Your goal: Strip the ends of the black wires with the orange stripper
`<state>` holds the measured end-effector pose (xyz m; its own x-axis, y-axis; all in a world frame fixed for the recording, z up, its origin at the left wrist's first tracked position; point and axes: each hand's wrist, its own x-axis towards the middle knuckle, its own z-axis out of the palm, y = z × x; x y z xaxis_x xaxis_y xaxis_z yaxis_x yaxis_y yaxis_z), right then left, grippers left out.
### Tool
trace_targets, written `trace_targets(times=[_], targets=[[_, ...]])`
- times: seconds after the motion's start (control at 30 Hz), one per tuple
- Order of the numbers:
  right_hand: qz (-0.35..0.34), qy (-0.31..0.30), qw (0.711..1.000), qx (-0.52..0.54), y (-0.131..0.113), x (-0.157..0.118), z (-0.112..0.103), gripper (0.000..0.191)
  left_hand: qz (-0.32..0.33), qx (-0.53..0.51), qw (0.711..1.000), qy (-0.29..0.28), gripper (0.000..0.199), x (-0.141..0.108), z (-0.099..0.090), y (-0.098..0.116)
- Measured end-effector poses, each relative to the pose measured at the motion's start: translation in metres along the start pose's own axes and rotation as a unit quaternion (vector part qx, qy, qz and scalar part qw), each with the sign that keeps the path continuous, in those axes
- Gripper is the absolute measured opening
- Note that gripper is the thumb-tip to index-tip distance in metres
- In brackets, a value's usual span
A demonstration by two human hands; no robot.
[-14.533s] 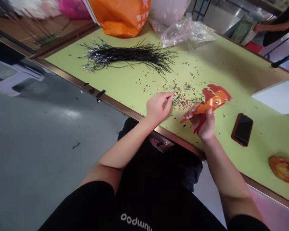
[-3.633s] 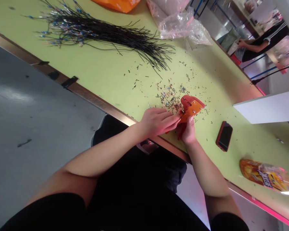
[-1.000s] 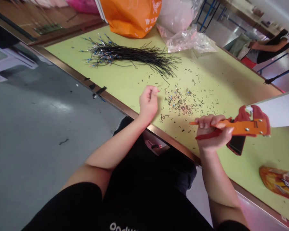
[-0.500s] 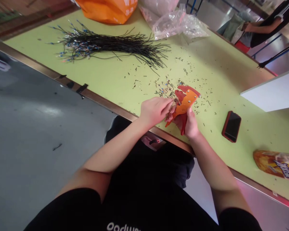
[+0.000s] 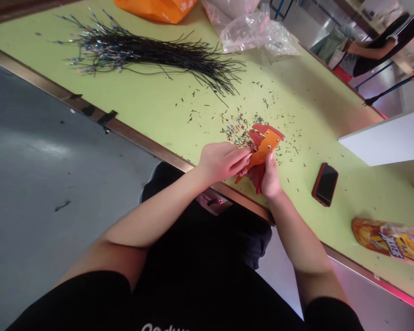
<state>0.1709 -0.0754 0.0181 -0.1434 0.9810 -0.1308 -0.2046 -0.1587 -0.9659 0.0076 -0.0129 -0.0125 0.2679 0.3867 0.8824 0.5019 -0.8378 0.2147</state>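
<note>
Orange and red, the hand tool (image 5: 264,149) bears shiny rivets (image 5: 269,147).

Orange-and-red hand tool (image 5: 265,146) in right fingers (image 5: 270,163)

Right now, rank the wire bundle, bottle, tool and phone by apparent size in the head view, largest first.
1. Wire bundle
2. Bottle, reaching the frame's edge
3. Tool, partly covered; only its visible part is ranked
4. Phone

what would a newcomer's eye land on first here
Probably the bright orange and red tool in the right hand, near the table's edge. Next, the bundle of black wires lying farther back, and the clippings scattered around the tool.
</note>
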Motion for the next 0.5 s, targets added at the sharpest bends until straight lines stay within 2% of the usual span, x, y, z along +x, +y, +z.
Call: trace_targets(times=[0.2,0.37,0.5], targets=[[-0.003,0.031,0.999,-0.007,0.0032,-0.0005,0.0015,0.074,-0.005,-0.052,0.998,-0.044,0.017,-0.0004,-0.0021,0.0006],[-0.009,0.023,1.0,-0.009,0.0024,-0.0013,0.004,0.07,-0.048,-0.079,0.991,-0.094,0.022,-0.0003,-0.0042,0.0011],[-0.019,0.03,0.999,-0.01,0.0033,-0.0019,0.0051,0.069,-0.045,-0.069,0.991,-0.105,0.024,0.0,-0.0058,0.001]])
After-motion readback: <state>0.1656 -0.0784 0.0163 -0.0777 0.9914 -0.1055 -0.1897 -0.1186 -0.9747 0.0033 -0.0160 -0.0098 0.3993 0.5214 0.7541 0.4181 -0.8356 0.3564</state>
